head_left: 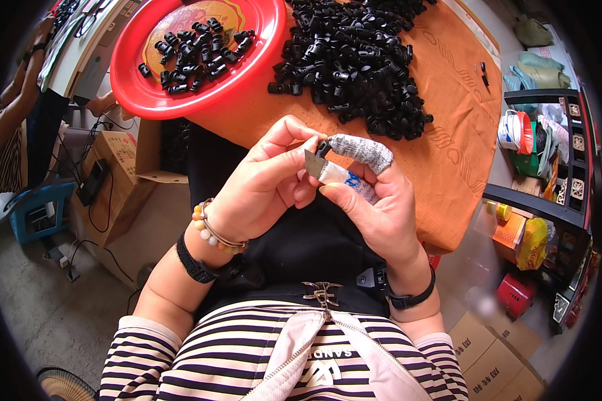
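My left hand (271, 170) pinches a small black plastic part (323, 148) between thumb and fingertips. My right hand (391, 210) grips a short flat metal blade (314, 165) whose handle is wrapped in white and blue material. The blade lies right against the black part; whether its edge cuts in, I cannot tell. A grey knitted cover (362, 152) sleeves the right index finger, which reaches over to the part. Just beyond my hands, a heap of similar black parts (358, 67) covers the table. More of them (197, 53) lie scattered in a red round tray (130, 93).
An orange cloth (441, 180) covers the table, close to my lap. Cardboard boxes (117, 167) and a blue stool (30, 217) stand at left, with another person's arm (20, 100) beyond. A dark shelf (542, 207) with bags and containers is at right.
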Demonstrator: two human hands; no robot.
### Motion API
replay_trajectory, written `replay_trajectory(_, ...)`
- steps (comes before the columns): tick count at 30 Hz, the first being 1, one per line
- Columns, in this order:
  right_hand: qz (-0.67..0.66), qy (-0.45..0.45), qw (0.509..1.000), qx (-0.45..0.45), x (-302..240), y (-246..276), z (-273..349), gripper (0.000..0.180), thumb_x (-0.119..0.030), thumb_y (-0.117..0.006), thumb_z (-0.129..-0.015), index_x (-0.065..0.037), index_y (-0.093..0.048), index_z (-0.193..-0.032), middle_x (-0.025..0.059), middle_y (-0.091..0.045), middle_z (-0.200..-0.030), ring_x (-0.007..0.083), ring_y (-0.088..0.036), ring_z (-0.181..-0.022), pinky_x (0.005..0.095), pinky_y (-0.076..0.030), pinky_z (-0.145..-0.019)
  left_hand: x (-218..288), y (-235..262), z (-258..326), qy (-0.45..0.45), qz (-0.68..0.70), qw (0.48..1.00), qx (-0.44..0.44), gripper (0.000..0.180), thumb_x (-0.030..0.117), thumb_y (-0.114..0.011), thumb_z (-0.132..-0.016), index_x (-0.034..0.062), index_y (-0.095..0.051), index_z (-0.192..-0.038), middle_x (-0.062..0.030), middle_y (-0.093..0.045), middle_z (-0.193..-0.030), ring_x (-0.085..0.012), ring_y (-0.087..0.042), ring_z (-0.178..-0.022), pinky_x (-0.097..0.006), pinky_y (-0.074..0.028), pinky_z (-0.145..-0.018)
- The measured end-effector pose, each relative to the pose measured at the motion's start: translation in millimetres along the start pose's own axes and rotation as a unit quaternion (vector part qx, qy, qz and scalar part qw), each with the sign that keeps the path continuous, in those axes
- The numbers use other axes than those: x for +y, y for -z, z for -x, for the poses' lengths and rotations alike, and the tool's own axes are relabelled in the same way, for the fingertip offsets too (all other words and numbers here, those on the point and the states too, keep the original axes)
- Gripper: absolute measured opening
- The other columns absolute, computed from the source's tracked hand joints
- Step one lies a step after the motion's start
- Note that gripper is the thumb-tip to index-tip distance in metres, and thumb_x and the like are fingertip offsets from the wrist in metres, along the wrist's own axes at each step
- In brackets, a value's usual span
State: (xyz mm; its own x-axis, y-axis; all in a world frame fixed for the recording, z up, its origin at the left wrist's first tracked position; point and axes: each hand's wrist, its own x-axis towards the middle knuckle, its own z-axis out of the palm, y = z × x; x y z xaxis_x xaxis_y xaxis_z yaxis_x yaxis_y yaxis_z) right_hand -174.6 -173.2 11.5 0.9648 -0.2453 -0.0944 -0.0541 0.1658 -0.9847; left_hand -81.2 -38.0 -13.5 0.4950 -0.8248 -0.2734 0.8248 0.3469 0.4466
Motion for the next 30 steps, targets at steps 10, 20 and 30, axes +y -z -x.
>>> replay_trajectory(10,0.032,0.014,0.999,0.003,4,8,0,0.033,-0.003,-0.06,-0.084,0.003,-0.05,-0.115,0.0074,-0.061,-0.099,0.0086,-0.057,-0.086,0.0206,-0.046,-0.077,0,-2,0,0.005,0.003,1.0,0.011,0.013,0.014,-0.049,-0.091,0.0106,-0.046,-0.103,-0.0033,-0.055,-0.077,-0.0054,-0.045,-0.056,-0.019,-0.035,-0.048)
replay_trajectory(20,-0.046,0.012,0.998,0.039,-3,3,-18,0.05,-0.011,-0.059,-0.088,0.002,-0.033,-0.129,0.0008,-0.05,-0.09,0.0017,-0.047,-0.079,0.0172,-0.041,-0.07,3,2,-3,0.067,0.043,0.995,-0.055,0.007,0.014,-0.047,-0.093,0.0106,-0.048,-0.1,-0.0011,-0.053,-0.079,-0.0055,-0.049,-0.066,-0.019,-0.039,-0.053)
replay_trajectory(30,-0.069,0.007,0.997,0.042,-1,-6,-27,0.05,-0.002,-0.059,-0.085,0.003,-0.034,-0.128,0.0013,-0.051,-0.081,0.0031,-0.052,-0.072,0.0147,-0.042,-0.061,-1,-3,-4,0.054,0.01,0.998,-0.016,0.014,0.015,-0.048,-0.091,0.0089,-0.046,-0.104,-0.0048,-0.051,-0.077,-0.0083,-0.044,-0.058,-0.019,-0.036,-0.048)
